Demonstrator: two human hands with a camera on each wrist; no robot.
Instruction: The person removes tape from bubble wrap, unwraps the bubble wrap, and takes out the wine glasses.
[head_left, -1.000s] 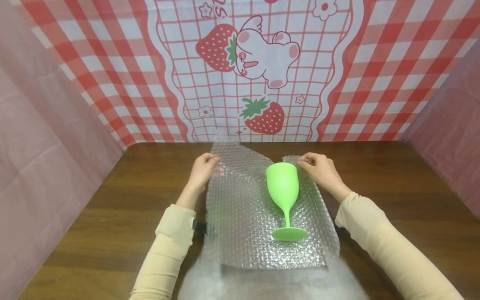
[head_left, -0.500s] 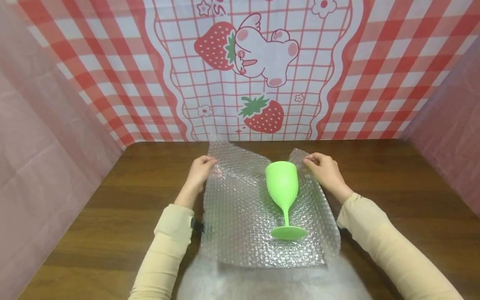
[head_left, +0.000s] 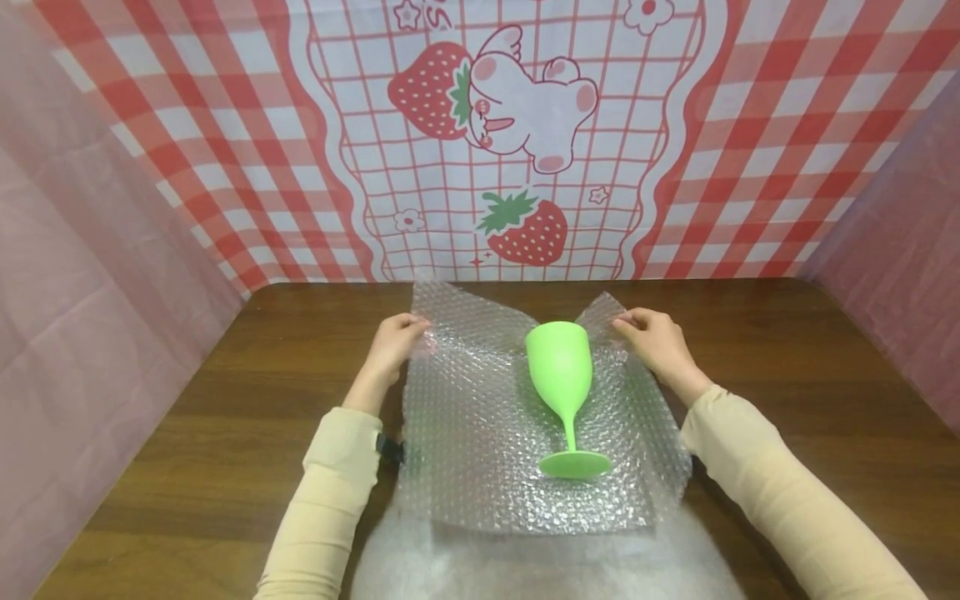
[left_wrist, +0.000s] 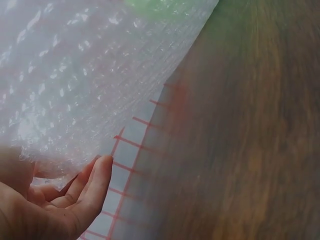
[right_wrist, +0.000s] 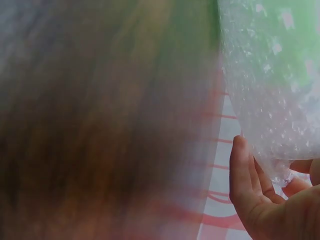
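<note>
A bright green goblet lies on a sheet of clear bubble wrap, its bowl pointing to the back and its round foot toward the front. At the sheet's far left edge, my left hand pinches the wrap between thumb and fingers; the left wrist view shows the film held at that hand's fingertips. Across from it, my right hand pinches the far right edge. Up close in the right wrist view, a crumpled corner of the wrap sits between thumb and fingers. Neither hand touches the goblet.
Beneath everything is a dark wooden table. A red-and-white strawberry-print cloth hangs right behind its back edge, and pink curtains hang at the sides. More translucent sheeting spreads over the table's front.
Both hands have drifted apart, the left one leftward and the right one rightward. The wrap's far right corner has risen and spread out. The goblet has shifted slightly left.
</note>
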